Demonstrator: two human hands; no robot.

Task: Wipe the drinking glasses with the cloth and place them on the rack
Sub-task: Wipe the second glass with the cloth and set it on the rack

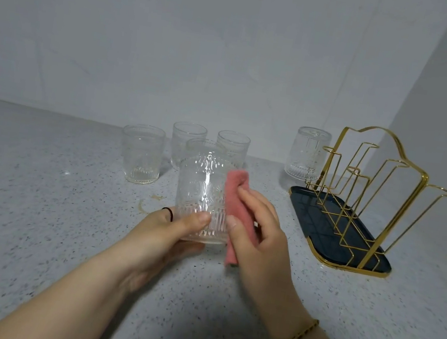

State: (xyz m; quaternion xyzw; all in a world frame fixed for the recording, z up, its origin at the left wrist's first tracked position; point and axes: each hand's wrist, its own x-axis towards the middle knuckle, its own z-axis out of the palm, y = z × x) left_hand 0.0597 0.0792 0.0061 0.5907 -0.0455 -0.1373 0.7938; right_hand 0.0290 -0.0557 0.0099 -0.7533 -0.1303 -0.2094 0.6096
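Left of the gold wire rack point(372, 197), four upright glasses point(141, 154) stand on the counter point(38, 199); in front of them the left hand point(175, 229) grips the base of a ribbed glass point(201, 192) held in the air. The right hand point(259, 232) pinches a folded pink cloth point(237, 197) against that glass's right side. One upturned glass point(307, 154) sits at the rack's far-left corner.
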